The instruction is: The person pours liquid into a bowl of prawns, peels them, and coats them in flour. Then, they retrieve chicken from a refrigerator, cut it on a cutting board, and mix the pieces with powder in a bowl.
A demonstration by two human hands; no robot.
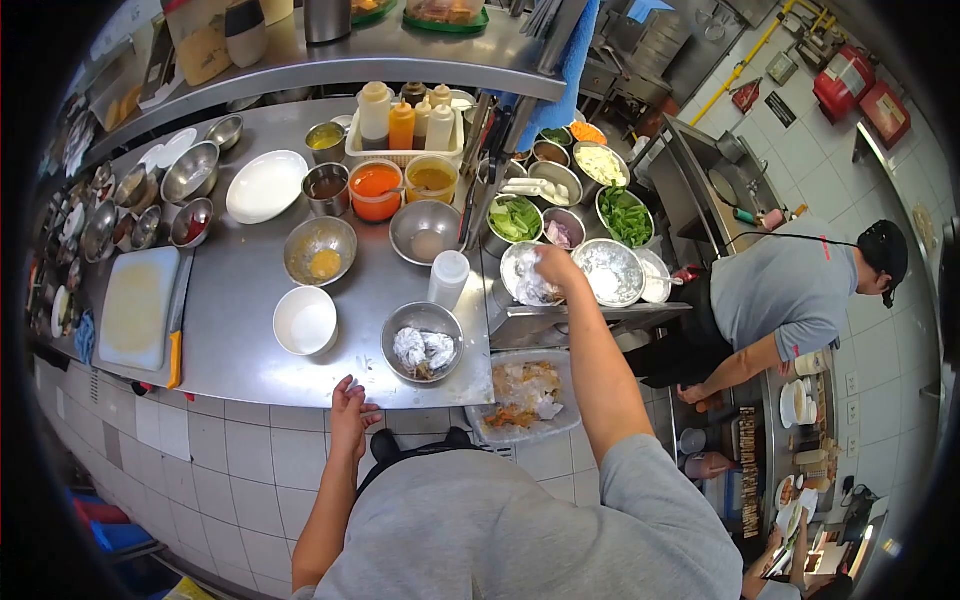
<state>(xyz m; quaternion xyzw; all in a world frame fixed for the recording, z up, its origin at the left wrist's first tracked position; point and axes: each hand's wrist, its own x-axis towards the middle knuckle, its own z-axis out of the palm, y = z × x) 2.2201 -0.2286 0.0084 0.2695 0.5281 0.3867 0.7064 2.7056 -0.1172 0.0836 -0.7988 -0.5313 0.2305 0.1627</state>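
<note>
While the right hand (553,264), its grip impossible to tell, reaches into a round powder-dusted metal bowl (510,264), the empty left hand (350,411), fingers loosely parted, has a round steel bowl (428,315) at two o'clock.

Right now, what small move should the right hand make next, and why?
Probably turn the contents of the powder bowl through the white powder: the right hand reaches into that bowl, darker patches show there, and the steel bowl by the counter's edge holds white-coated pieces. Whether the hand grips anything is hidden.
</note>
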